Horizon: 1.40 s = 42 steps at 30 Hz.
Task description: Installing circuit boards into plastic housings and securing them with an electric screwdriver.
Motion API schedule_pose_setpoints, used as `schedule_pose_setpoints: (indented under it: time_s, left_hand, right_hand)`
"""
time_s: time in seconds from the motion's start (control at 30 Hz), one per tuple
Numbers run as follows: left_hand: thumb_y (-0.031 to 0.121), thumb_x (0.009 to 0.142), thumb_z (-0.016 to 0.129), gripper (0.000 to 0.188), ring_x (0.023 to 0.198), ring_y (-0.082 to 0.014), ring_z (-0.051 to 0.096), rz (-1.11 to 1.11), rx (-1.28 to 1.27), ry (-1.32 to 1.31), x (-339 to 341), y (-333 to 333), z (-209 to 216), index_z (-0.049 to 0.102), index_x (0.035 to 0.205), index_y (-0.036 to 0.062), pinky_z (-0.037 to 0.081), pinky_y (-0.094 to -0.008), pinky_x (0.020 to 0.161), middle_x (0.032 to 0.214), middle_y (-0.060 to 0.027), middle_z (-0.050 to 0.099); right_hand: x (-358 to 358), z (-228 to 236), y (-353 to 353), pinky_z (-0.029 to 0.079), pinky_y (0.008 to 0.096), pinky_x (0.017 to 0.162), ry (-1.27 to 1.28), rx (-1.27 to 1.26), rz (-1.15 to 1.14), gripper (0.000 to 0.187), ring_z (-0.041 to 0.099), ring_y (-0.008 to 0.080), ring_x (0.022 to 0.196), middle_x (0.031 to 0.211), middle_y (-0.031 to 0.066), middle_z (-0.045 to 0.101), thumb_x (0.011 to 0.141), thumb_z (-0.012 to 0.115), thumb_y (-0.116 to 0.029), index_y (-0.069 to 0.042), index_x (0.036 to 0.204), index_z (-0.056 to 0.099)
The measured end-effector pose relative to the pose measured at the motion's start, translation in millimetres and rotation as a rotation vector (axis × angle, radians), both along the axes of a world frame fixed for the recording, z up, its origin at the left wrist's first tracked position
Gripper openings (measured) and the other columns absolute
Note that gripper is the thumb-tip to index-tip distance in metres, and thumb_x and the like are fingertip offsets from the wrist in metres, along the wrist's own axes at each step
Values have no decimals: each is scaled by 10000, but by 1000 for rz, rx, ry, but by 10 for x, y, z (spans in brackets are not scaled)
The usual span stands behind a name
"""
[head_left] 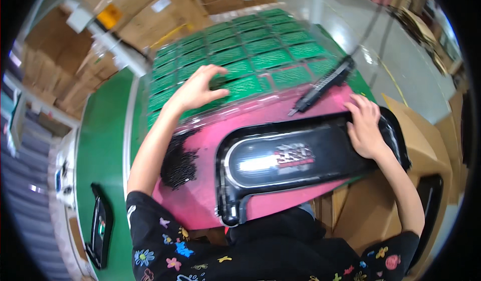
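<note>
My left hand (200,89) is over the near edge of a clear tray of green circuit boards (244,86), thumb and fingers apart. I cannot see anything held in it. A long black plastic housing (320,168) with a raised lip lies across the pink work surface in front of me. Its right end is gripped by my right hand (367,128), the fingers hooked over the far rim and the thumb inside. Just beyond the housing rests a black electric screwdriver (326,83), its tip pointing down and left.
A heap of small black screws (181,167) sits left on the pink mat (208,203). Another black housing (101,226) is on the green bench (100,151) at left. An open cardboard box (368,206) stands at right. Stacked cartons (155,13) fill the back.
</note>
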<state>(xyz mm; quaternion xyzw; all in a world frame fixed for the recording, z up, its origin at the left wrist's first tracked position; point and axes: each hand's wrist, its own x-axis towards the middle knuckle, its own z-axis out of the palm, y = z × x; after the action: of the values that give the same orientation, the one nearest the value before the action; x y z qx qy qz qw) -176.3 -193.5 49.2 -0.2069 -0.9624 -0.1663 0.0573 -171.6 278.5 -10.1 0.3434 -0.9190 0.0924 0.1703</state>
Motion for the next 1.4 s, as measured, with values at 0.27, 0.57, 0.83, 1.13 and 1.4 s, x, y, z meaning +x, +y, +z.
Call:
schedule_pose_setpoints:
  time_s: [0.27, 0.57, 0.83, 1.13, 1.4]
  left_hand:
    - [172, 865, 696, 553, 1223, -357, 536, 56, 10, 4, 64, 200, -142, 510, 1348, -24, 404, -421, 1065, 1315, -227, 553]
    - [237, 918, 717, 423, 992, -274, 613, 22, 52, -82, -30, 157, -83, 615, 1245, -10, 514, -386, 856, 1092, -161, 653]
    - [149, 933, 690, 293, 894, -226, 613, 31, 124, -52, 186, 284, 284, 654, 1177, -8, 512, -344, 804, 1039, -136, 664]
    - [239, 986, 621, 379, 968, -270, 616, 94, 138, -232, 239, 150, 222, 622, 1197, -76, 479, -354, 909, 1105, -198, 675]
    - [409, 1014, 525, 573, 1224, -329, 514, 221, 103, -270, 235, 68, 87, 514, 1351, -54, 372, -380, 1072, 1366, -244, 538]
  right_hand:
    - [-140, -114, -229, 344, 557, 993, 145, -149, 91, 508, 442, 362, 1248, 1342, 141, 504, 760, 591, -238, -101, 1248, 563]
    - [-153, -311, -142, 243, 555, 1042, 226, -230, 126, 455, 440, 331, 1204, 1286, 124, 493, 760, 628, -223, -120, 1198, 566]
    - [-177, -364, -155, 243, 568, 1036, 203, -251, 146, 437, 447, 339, 1184, 1275, 128, 499, 767, 632, -208, -119, 1191, 571]
    - [-230, -384, -175, 233, 542, 1046, 215, -253, 139, 398, 445, 325, 1186, 1264, 106, 518, 789, 617, -212, -137, 1180, 591]
    - [-225, -399, -163, 239, 546, 1035, 213, -232, 119, 401, 446, 322, 1191, 1257, 108, 523, 802, 606, -222, -136, 1193, 591]
